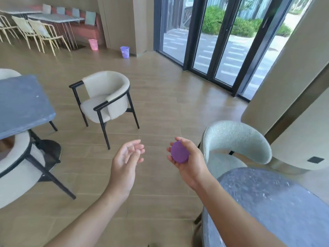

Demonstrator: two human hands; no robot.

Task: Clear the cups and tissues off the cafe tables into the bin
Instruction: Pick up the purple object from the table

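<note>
My right hand [188, 163] grips a purple cup [179, 152], held sideways so its round base faces me, over the floor in front of me. My left hand [127, 157] hovers beside it, palm up, fingers loosely relaxed and holding nothing. Far across the room, a purple bin [124, 52] stands on the floor by a pillar, with a pink bin [93, 44] to its left near the bench. Nothing lies on the visible part of the grey round table [267, 202] at my lower right.
A pale green chair [236, 139] stands just right of my right hand. A cream armchair [106, 97] sits ahead on the left, beside a blue-grey square table [23, 102] and another cream chair [17, 168]. Glass doors [213, 41] fill the back right. Open wood floor leads to the bins.
</note>
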